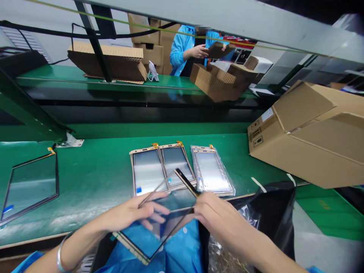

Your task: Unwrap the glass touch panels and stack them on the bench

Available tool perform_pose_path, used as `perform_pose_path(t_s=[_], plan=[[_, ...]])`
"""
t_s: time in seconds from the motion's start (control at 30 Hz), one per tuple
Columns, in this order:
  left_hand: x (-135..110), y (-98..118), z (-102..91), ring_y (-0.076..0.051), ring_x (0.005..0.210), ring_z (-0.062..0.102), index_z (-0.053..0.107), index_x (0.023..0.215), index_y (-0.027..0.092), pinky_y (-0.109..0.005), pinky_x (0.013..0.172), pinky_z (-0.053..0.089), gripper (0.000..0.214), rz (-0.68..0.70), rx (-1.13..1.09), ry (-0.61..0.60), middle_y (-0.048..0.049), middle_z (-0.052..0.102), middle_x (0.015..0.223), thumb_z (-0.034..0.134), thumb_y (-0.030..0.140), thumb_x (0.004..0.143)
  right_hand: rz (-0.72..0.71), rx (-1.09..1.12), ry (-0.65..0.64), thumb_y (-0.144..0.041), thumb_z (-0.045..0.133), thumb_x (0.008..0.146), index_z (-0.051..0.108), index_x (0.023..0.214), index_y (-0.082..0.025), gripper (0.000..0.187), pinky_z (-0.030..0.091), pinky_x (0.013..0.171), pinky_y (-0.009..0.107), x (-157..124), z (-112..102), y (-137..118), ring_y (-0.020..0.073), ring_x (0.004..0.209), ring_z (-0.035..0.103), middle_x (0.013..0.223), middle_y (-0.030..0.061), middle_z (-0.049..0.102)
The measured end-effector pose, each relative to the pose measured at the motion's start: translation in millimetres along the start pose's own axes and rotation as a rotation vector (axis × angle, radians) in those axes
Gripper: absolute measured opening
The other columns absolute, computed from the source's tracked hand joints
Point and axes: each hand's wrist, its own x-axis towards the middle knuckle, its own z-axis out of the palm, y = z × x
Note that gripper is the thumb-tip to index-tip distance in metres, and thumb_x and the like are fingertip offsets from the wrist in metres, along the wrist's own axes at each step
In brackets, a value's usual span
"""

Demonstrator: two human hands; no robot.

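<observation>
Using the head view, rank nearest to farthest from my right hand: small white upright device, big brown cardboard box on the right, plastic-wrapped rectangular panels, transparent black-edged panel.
1. Transparent black-edged panel: gripped by your right hand.
2. Plastic-wrapped rectangular panels: just beyond, on the table.
3. Big brown cardboard box: to the right.
4. Small white upright device: across, rear left.

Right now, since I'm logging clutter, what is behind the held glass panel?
Through the lower part of the glass panel, blue clothing shows. What lies behind its opaque edges and the right hand is covered and cannot be seen.
</observation>
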Motion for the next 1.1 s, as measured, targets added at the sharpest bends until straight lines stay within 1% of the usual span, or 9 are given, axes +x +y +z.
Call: perform_pose_path(t_s=[0.1,0.2,0.3,0.43,0.6,0.8,0.93,1.0,1.1], plan=[[7,-1,-3.1,-0.029,0.111,0.061,0.039,0.142,0.026,-0.038,0.084,0.052,0.056,0.021,-0.023,0.069,-0.0159,0.058,0.131,0.053,0.041,0.09,0.154,0.132,0.109,-0.012,0.039,0.095,0.049,0.09,-0.02,0.014,0.045,0.064,0.024,-22,-5,-1,0.0136,0.073,0.051,0.08,0.0023,0.053],[9,2,5.8,-0.028,0.109,0.062,0.041,0.142,0.024,-0.039,0.085,0.051,0.053,-0.006,0.091,-0.022,-0.0149,0.063,0.125,0.051,0.037,0.091,0.248,0.118,0.179,-0.014,0.045,0.094,0.05,0.092,-0.021,0.008,0.046,0.065,0.025,-19,-4,9,0.0144,0.075,0.053,0.083,0.0025,0.053],[7,8,19.9,-0.025,0.108,0.062,0.045,0.139,0.027,-0.037,0.091,0.048,0.046,0.017,0.283,-0.079,-0.0097,0.066,0.121,0.047,0.031,0.093,0.162,0.086,0.165,-0.015,0.045,0.094,0.052,0.099,-0.019,0.009,0.048,0.068,0.029,0,-1,22,0.0168,0.08,0.054,0.088,0.0055,0.055],[-1,14,28.5,-0.024,0.115,0.058,0.052,0.134,0.029,-0.034,0.096,0.045,0.042,0.082,0.459,-0.013,-0.0041,0.064,0.126,0.047,0.026,0.093,0.076,-0.007,0.06,-0.015,0.041,0.095,0.054,0.089,-0.016,0.015,0.046,0.067,0.029,17,-1,26,0.0178,0.08,0.052,0.086,0.0069,0.055],[-7,13,27.4,-0.024,0.121,0.054,0.045,0.139,0.032,-0.032,0.099,0.042,0.046,0.122,0.545,-0.001,-0.0022,0.061,0.13,0.044,0.024,0.093,-0.006,-0.143,-0.016,-0.012,0.036,0.096,0.055,0.082,-0.015,0.024,0.041,0.062,0.027,14,-3,21,0.0166,0.075,0.047,0.083,0.0065,0.054],[-1,11,31.4,-0.024,0.121,0.054,0.043,0.14,0.034,-0.032,0.101,0.041,0.049,0.119,0.59,0.003,-0.0001,0.059,0.132,0.047,0.025,0.092,-0.074,-0.301,-0.003,-0.008,0.033,0.096,0.056,0.08,-0.014,0.029,0.036,0.058,0.028,12,-5,18,0.0171,0.07,0.043,0.077,0.0066,0.054],[12,9,28.8,-0.027,0.115,0.059,0.047,0.138,0.028,-0.037,0.094,0.047,0.047,0.045,0.315,-0.011,-0.008,0.062,0.129,0.051,0.031,0.091,-0.08,-0.262,0.026,-0.01,0.033,0.096,0.057,0.084,-0.014,0.027,0.038,0.059,0.029,-8,-3,6,0.0178,0.069,0.046,0.076,0.0069,0.056],[21,7,21.1,-0.028,0.109,0.063,0.046,0.138,0.025,-0.036,0.084,0.053,0.05,0.0,0.046,0.042,-0.0126,0.063,0.126,0.054,0.034,0.09,-0.005,-0.105,0.041,-0.013,0.033,0.097,0.056,0.086,-0.016,0.025,0.043,0.06,0.028,-39,-4,-1,0.0169,0.069,0.05,0.075,0.0053,0.057],[30,4,6.1,-0.029,0.111,0.063,0.047,0.135,0.022,-0.035,0.081,0.055,0.049,0.046,-0.292,0.248,-0.0135,0.061,0.129,0.058,0.029,0.088,0.268,0.152,0.174,-0.028,0.04,0.098,0.056,0.081,-0.021,0.024,0.049,0.058,0.023,-110,-5,-5,0.0136,0.065,0.054,0.074,0.0012,0.058]])
